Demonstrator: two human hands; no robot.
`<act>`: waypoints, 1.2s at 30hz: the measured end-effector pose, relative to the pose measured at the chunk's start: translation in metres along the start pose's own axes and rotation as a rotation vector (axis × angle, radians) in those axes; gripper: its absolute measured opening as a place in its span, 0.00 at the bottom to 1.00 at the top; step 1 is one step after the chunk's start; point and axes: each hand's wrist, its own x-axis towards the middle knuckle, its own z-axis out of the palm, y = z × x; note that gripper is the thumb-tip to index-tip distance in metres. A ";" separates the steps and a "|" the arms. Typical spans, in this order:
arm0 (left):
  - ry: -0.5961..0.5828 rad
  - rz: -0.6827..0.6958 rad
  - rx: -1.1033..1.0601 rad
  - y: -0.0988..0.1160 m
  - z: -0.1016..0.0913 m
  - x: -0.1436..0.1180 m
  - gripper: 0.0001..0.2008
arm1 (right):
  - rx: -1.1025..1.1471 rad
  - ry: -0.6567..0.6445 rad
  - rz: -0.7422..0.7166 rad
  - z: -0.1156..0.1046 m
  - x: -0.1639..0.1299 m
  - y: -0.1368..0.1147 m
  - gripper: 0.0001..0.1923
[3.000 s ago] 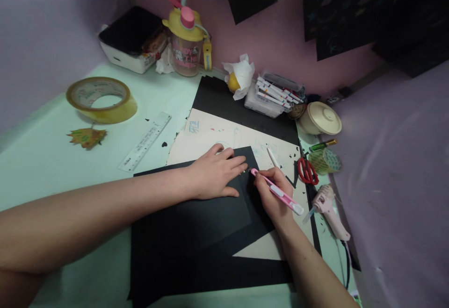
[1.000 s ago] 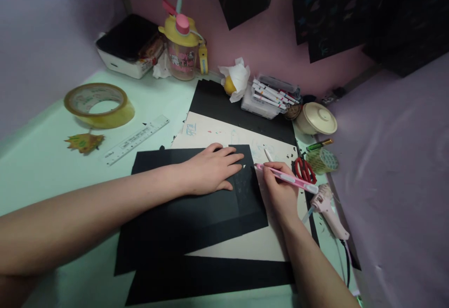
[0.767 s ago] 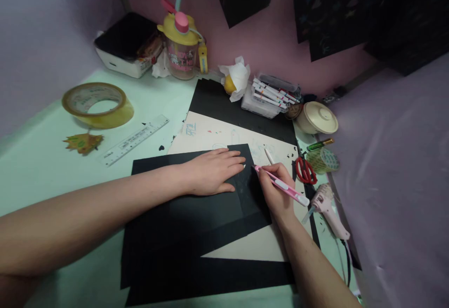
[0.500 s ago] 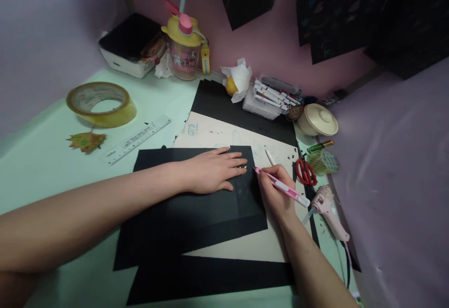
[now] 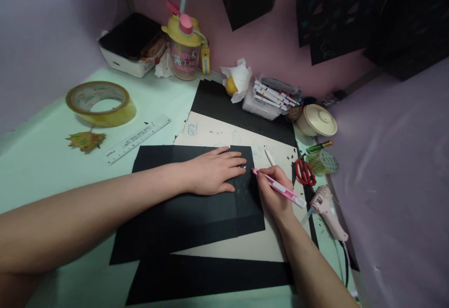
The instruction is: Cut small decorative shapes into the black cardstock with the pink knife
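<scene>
Under the flat, open left hand (image 5: 210, 172) lay the black paper sheet (image 5: 196, 210), thin, light and apt to slide, so best pinned near the cut. Just right of it, the right hand (image 5: 275, 196) gripped the pink craft knife (image 5: 278, 187) pen-fashion, tip at the sheet's edge.

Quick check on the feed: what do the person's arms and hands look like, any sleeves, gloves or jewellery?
Both forearms are bare as far as the frame shows, with no sleeve in view. The left hand and right hand wear no gloves, and no rings, watch or bracelet can be seen. Fingernails look short and unpainted.
</scene>
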 end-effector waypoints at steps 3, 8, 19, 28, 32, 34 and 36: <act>-0.011 0.001 -0.015 -0.001 0.001 0.000 0.27 | -0.006 0.000 0.007 0.000 0.000 0.000 0.06; -0.028 -0.006 -0.023 -0.002 0.000 0.000 0.26 | -0.020 -0.014 0.004 -0.001 0.000 -0.001 0.06; -0.015 -0.030 0.019 0.001 0.003 0.000 0.28 | -0.160 -0.020 -0.149 0.004 -0.004 -0.002 0.03; 0.025 -0.035 0.017 0.001 0.006 0.001 0.27 | -0.200 -0.052 -0.219 0.005 -0.005 -0.005 0.03; 0.012 -0.037 0.016 0.001 0.004 0.001 0.27 | -0.212 -0.051 -0.222 0.004 -0.005 -0.004 0.04; 0.005 -0.039 0.017 0.002 0.003 0.001 0.27 | -0.210 -0.046 -0.220 0.004 -0.006 -0.004 0.04; 0.005 -0.041 0.017 0.002 0.003 0.001 0.27 | -0.207 -0.040 -0.217 0.003 -0.006 -0.004 0.04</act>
